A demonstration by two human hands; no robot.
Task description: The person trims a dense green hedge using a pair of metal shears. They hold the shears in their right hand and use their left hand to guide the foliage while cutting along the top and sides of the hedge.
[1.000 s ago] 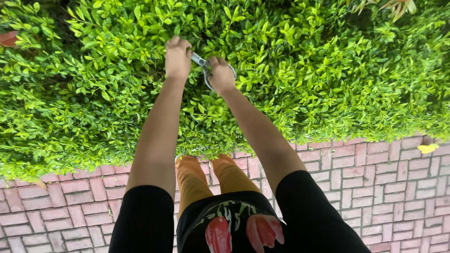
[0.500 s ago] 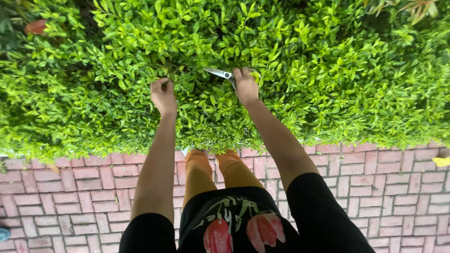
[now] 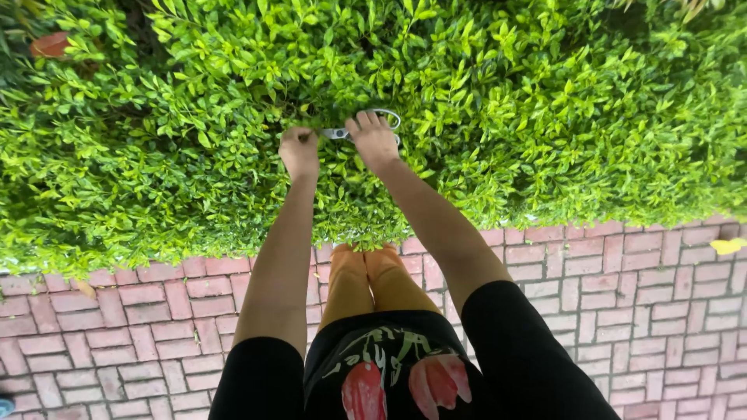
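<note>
Head view: we are looking down over our own arms at a dense green hedge [image 3: 506,117], and we are taking that hedge as our landmark. Our right hand [image 3: 373,140] is resting on top of the hedge, near its middle, with its grip wrapped around the handles of a pair of silver scissors [image 3: 366,128]. One handle loop is showing just beyond the fingers [image 3: 366,118], and the blades are pointing sideways toward our left hand [image 3: 299,150]. The scissors are lying at the hedge's upper surface, partly sunk among the leaves, and we cannot tell whether the blades are parted or together.

Our left hand is sitting just beside the blade tips, also on the hedge top, with its grip curled into a loose fist among the foliage. We cannot tell whether it is pinching a twig or only closing on itself, because leaves are hiding the fingertips.

In front of the hedge, on our side, a red brick pavement [image 3: 661,280] is running along its foot. Our legs in orange trousers [image 3: 366,276] are standing right against the hedge's base. A yellow fallen leaf [image 3: 727,246] is lying on the bricks, well off to the right, close under the hedge's edge.
</note>
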